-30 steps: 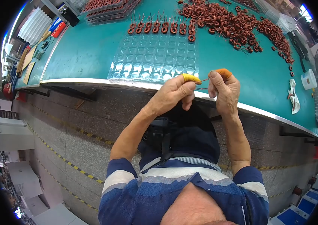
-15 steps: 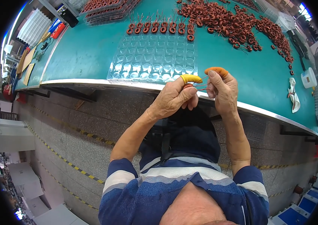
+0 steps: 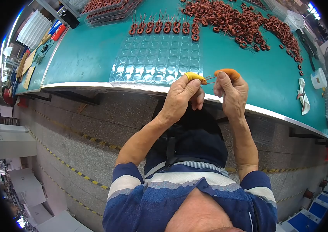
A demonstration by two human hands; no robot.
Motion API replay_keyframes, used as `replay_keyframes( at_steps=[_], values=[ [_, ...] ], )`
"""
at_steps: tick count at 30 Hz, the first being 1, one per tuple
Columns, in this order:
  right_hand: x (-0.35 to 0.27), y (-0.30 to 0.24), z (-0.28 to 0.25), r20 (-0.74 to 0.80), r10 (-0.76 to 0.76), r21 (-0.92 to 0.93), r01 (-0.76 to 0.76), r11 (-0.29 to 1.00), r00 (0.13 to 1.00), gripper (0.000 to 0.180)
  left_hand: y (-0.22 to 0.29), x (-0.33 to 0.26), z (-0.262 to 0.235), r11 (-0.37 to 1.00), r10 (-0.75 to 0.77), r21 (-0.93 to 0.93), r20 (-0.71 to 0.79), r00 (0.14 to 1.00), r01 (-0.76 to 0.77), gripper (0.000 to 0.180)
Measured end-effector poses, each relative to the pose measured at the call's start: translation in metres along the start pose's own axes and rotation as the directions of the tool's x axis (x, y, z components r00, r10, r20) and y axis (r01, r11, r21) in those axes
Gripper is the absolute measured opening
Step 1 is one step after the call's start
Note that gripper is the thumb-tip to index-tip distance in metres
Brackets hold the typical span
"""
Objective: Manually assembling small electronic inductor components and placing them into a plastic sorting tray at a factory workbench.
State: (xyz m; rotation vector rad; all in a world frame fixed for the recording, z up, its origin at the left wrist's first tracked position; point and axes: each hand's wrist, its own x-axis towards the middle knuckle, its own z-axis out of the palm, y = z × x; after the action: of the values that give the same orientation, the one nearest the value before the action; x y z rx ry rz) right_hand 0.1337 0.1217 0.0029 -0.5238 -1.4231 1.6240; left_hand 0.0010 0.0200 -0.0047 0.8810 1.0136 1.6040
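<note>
Over the bench's front edge, my left hand [image 3: 183, 94] pinches a small copper-wound ring coil [image 3: 204, 82] between thumb and forefinger; the fingers hide most of it. A yellow cot covers that forefinger. From the coil, thin copper wire leads [image 3: 211, 78] stretch across to my right hand [image 3: 231, 91], whose thumb and orange-cotted forefinger are closed on their ends. Just beyond my left hand lies a clear plastic tray [image 3: 154, 58] with round pockets. Its far rows hold several coils [image 3: 158, 29] with their leads pointing up; the nearer pockets hold none.
A big heap of loose coils [image 3: 233, 23] spreads over the green bench [image 3: 83, 54] at the far right. Stacked filled trays [image 3: 112, 11] stand at the far left. To the right are a white cloth [image 3: 303, 98] and a white tub [image 3: 318, 79].
My left hand has turned the coil, so less of it shows between the fingers. The wire leads now run more directly between both hands, and my right hand has shifted slightly right.
</note>
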Motion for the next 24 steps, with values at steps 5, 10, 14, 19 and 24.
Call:
replay_keyframes(
  at_steps=[5, 10, 14, 19, 24],
  values=[
    [0.001, 0.003, -0.009, -0.18, 0.041, 0.034, -0.035, 0.999, 0.983, 0.032, -0.001, 0.004, -0.002, 0.997, 0.04, 0.068, -0.071, 0.997, -0.035, 0.028],
    [-0.011, 0.007, -0.006, -0.029, 0.188, -0.04, -0.189, 0.981, 0.982, 0.037, -0.004, 0.008, -0.007, 0.956, 0.129, 0.276, -0.082, 0.988, -0.102, 0.028],
    [-0.009, 0.005, 0.0, 0.092, 0.238, -0.063, -0.233, 0.97, 0.967, 0.033, -0.001, 0.012, -0.002, 0.822, 0.214, 0.543, -0.018, 0.977, -0.17, 0.029],
    [-0.002, 0.006, 0.003, 0.124, 0.213, -0.06, -0.207, 0.977, 0.969, 0.029, 0.005, 0.018, -0.013, 0.627, 0.271, 0.733, 0.113, 0.956, -0.264, 0.027],
    [0.0, 0.005, 0.002, 0.142, 0.271, -0.058, -0.266, 0.962, 0.952, 0.027, 0.002, 0.017, -0.023, 0.603, 0.269, 0.744, 0.148, 0.952, -0.287, 0.024]
  ],
)
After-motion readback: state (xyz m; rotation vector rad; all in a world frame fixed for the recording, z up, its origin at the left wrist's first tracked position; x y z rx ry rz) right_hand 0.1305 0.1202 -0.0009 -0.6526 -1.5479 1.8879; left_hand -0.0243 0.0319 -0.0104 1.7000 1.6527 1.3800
